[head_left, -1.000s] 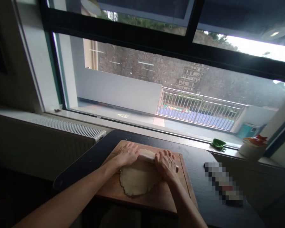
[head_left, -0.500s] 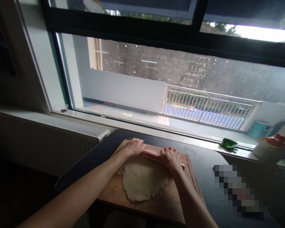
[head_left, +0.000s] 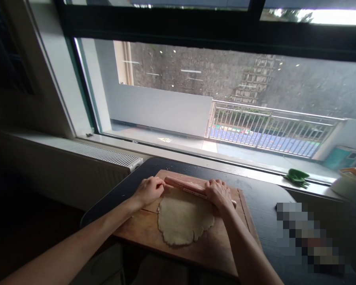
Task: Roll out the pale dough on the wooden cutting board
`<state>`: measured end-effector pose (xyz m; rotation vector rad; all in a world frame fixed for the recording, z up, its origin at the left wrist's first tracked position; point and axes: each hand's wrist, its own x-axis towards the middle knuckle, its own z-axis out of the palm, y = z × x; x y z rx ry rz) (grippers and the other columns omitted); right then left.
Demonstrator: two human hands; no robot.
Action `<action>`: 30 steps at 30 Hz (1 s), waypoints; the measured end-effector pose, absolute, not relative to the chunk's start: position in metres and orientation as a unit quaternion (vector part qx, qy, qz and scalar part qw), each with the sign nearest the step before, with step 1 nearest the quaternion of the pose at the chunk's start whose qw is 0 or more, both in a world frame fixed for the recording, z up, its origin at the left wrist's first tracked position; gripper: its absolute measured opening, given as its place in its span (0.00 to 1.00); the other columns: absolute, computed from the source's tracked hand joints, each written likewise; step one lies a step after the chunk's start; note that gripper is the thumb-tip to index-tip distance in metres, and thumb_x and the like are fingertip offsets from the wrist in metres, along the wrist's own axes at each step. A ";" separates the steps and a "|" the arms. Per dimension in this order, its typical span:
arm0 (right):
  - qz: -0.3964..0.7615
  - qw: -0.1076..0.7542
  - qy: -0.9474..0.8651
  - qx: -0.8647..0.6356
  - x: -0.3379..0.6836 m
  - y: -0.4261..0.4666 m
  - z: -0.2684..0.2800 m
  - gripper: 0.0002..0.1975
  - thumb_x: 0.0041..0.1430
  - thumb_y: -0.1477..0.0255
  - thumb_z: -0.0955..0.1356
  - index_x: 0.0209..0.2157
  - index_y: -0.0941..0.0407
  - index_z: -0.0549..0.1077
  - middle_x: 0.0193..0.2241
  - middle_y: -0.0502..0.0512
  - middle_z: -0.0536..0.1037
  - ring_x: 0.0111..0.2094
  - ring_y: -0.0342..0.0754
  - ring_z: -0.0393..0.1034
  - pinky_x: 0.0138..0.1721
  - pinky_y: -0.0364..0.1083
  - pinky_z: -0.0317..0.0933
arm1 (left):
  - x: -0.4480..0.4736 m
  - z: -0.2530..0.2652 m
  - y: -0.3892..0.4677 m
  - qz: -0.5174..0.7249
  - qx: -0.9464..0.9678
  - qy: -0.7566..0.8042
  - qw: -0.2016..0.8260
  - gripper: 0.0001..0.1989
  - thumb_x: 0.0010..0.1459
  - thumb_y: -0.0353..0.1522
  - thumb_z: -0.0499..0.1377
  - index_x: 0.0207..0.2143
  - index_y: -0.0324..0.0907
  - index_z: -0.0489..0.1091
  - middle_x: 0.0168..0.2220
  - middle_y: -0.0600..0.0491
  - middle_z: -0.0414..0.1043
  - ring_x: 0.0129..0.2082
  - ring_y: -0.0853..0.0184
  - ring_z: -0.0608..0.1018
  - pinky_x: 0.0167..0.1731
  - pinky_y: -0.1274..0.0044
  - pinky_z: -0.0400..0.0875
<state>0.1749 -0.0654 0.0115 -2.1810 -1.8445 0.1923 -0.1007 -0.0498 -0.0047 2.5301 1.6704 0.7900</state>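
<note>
A rolling pin lies slantwise across the far edge of a flat, rolled-out sheet of dough. The dough has ragged, cracked edges and rests on a wooden board. Near its right end, the pin is gripped by my right hand, fingers wrapped over the top. My left hand is off the pin, just left of its free end and above the board. Its fingers are curled and pressed together, and what they hold, if anything, is hidden.
The board sits on a dark table below a window. On the sill lie a green leafy object and, farther right, a pale container. A radiator stands to the left. Something blurred out lies on the table's right.
My left hand has come off the rolling pin and moved left and nearer, baring the pin's left end. My right hand still grips it. The whole view has shifted slightly.
</note>
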 end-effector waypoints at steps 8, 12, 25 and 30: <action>0.070 0.150 -0.631 -0.758 0.174 -0.067 0.012 0.21 0.62 0.64 0.52 0.41 0.56 0.72 0.45 0.63 0.71 0.46 0.55 0.63 0.44 0.53 0.54 | -0.092 0.001 -0.050 0.164 0.851 0.498 -0.026 0.13 0.54 0.32 0.49 0.25 0.47 0.72 0.30 0.54 0.70 0.35 0.65 0.72 0.34 0.75 0.61; 0.073 0.156 -0.625 -0.762 0.174 -0.070 0.012 0.22 0.62 0.66 0.52 0.41 0.56 0.72 0.45 0.63 0.71 0.47 0.56 0.62 0.45 0.53 0.53 | -0.089 0.001 -0.052 0.180 0.864 0.469 -0.021 0.12 0.52 0.29 0.49 0.24 0.45 0.72 0.31 0.53 0.70 0.36 0.66 0.71 0.37 0.74 0.62; 0.070 0.171 -0.627 -0.757 0.175 -0.065 0.006 0.21 0.61 0.64 0.53 0.39 0.56 0.72 0.43 0.61 0.71 0.45 0.56 0.63 0.43 0.52 0.54 | -0.098 0.019 -0.058 0.198 0.898 0.388 0.057 0.13 0.53 0.32 0.51 0.22 0.46 0.74 0.31 0.55 0.72 0.34 0.68 0.73 0.38 0.77 0.65; 0.069 0.170 -0.629 -0.755 0.175 -0.066 0.005 0.21 0.61 0.63 0.53 0.39 0.56 0.72 0.43 0.61 0.71 0.45 0.55 0.62 0.44 0.52 0.53 | -0.093 0.014 -0.054 0.218 0.883 0.401 0.111 0.13 0.53 0.33 0.52 0.21 0.45 0.73 0.33 0.55 0.74 0.36 0.68 0.74 0.40 0.77 0.65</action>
